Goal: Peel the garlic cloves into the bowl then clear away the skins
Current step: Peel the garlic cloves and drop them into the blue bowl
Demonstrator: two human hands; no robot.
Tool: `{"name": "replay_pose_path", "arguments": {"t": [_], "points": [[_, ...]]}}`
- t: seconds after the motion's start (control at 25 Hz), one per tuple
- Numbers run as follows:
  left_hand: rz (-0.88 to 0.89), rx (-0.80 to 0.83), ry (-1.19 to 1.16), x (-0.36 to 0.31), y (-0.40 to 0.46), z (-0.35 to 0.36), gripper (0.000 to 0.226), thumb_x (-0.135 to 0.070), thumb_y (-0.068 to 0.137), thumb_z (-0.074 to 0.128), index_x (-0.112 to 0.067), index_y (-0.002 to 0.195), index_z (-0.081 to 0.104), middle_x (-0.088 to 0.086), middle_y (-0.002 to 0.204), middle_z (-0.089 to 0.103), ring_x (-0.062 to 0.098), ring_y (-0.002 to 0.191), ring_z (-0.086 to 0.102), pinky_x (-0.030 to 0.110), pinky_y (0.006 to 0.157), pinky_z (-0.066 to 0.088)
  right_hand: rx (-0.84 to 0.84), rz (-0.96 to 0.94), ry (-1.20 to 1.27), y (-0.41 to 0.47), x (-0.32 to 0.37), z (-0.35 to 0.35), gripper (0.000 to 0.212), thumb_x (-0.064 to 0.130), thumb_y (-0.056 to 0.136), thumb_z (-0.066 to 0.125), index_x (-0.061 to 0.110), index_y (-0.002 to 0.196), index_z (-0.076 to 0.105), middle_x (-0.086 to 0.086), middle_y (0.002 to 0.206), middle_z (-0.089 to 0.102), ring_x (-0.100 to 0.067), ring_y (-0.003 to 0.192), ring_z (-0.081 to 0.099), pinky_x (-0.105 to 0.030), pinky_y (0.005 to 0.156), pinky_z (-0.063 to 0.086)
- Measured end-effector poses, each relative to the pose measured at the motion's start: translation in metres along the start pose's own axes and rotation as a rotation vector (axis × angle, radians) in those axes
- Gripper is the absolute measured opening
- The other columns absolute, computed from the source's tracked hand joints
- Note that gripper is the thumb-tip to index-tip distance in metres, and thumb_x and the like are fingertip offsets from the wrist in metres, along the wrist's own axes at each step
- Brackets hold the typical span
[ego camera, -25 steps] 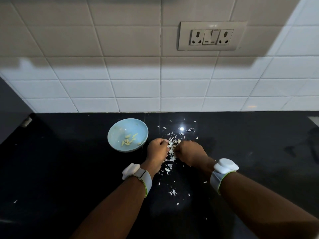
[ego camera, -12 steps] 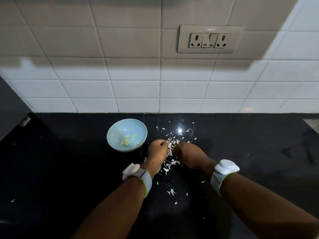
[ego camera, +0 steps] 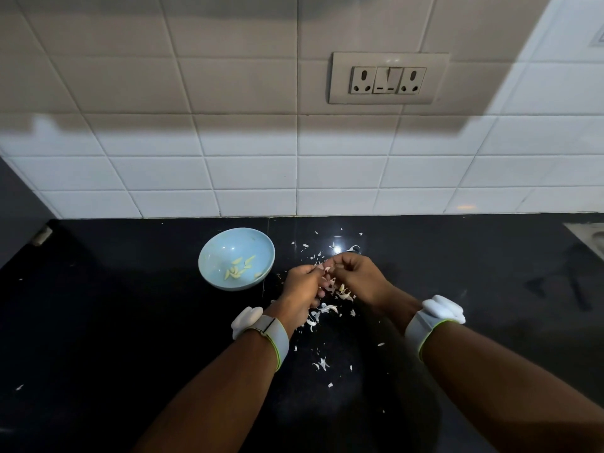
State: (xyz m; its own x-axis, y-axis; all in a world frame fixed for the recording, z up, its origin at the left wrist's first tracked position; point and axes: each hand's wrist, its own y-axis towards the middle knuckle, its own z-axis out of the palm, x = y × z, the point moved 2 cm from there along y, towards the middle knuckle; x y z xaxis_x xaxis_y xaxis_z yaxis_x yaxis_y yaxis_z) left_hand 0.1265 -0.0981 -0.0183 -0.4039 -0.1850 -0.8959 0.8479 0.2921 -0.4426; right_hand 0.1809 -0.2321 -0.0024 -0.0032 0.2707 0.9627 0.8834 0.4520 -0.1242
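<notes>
Both hands meet above the black counter [ego camera: 98,322], just to the right of the bowl [ego camera: 209,273]. The left hand [ego camera: 302,287] has its fingers curled, and its fingertips pinch a small garlic clove [ego camera: 327,266] together with the right hand [ego camera: 354,277], whose fingers are also bent around it. The clove is mostly hidden between the fingertips, so I cannot tell how much skin is on it. Peeled cloves [ego camera: 240,268] lie inside the light blue bowl. White skins [ego camera: 322,310] are scattered on the counter under and around the hands; some are covered by the hands.
</notes>
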Motion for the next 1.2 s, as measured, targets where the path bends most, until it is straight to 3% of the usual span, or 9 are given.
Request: {"name": "replay_pose_path", "arguments": {"t": [0.12,0.28,0.4,0.56,0.72,1.04,1.2], "points": [[0.006,0.035,-0.073,-0.003,-0.001,0.004,0.015,-0.018,0.103,0.055,-0.009,0.098,0.067,0.003,0.069,0.065,0.008,0.049,0.045,0.019,0.042,0.026,0.000,0.044,0.159,-0.003,0.007,-0.003,0.008,0.003,0.097,0.065,0.000,0.101,0.071,-0.013,0.077,0.066,-0.013,0.062,0.059,-0.021,0.056,0.046],[0.036,0.030,-0.050,-0.008,-0.002,0.008,0.012,-0.015,0.102,0.058,-0.008,0.101,0.067,0.004,0.073,0.064,0.007,0.049,0.045,0.019,0.041,0.028,-0.035,0.103,0.191,0.002,0.002,-0.013,0.016,-0.001,0.093,0.071,0.001,0.108,0.065,-0.011,0.074,0.066,-0.011,0.059,0.062,-0.021,0.053,0.050],[0.058,-0.001,0.039,-0.006,0.001,0.008,0.016,-0.019,0.102,0.058,-0.007,0.099,0.069,0.003,0.073,0.061,0.008,0.050,0.046,0.020,0.042,0.030,-0.065,0.150,0.052,0.004,-0.010,-0.031,0.002,0.005,0.095,0.070,0.003,0.095,0.069,-0.007,0.064,0.065,-0.011,0.053,0.059,-0.021,0.052,0.051],[0.059,-0.027,0.089,-0.001,0.005,0.006,0.018,-0.020,0.103,0.055,-0.010,0.098,0.069,0.003,0.073,0.062,0.010,0.052,0.048,0.021,0.044,0.032,-0.054,0.223,-0.254,0.003,-0.036,-0.056,0.002,0.002,0.092,0.072,0.002,0.091,0.073,-0.008,0.068,0.068,-0.011,0.055,0.065,-0.020,0.054,0.056],[0.084,-0.019,0.176,0.004,0.007,0.012,0.016,-0.021,0.101,0.056,-0.012,0.095,0.069,0.003,0.075,0.064,0.012,0.053,0.049,0.020,0.044,0.034,-0.092,0.323,-0.228,0.003,-0.046,-0.060,0.010,-0.005,0.089,0.073,0.003,0.084,0.069,-0.010,0.060,0.066,-0.006,0.043,0.062,-0.019,0.046,0.053],[0.081,0.017,0.284,0.010,0.014,0.017,0.023,-0.019,0.103,0.055,-0.002,0.102,0.070,0.008,0.078,0.063,0.012,0.054,0.049,0.015,0.040,0.036,-0.089,0.458,-0.207,0.014,-0.041,-0.057,0.015,-0.009,0.087,0.071,0.002,0.078,0.069,-0.012,0.064,0.065,-0.015,0.049,0.062,-0.023,0.042,0.053],[0.066,0.023,0.287,0.013,0.019,0.018,0.023,-0.020,0.103,0.055,-0.003,0.102,0.070,0.008,0.077,0.063,0.011,0.054,0.050,0.015,0.040,0.036,-0.054,0.451,-0.172,0.013,-0.045,-0.060,0.013,-0.010,0.087,0.072,0.002,0.082,0.069,-0.013,0.069,0.067,-0.013,0.049,0.062,-0.022,0.046,0.055]]}}
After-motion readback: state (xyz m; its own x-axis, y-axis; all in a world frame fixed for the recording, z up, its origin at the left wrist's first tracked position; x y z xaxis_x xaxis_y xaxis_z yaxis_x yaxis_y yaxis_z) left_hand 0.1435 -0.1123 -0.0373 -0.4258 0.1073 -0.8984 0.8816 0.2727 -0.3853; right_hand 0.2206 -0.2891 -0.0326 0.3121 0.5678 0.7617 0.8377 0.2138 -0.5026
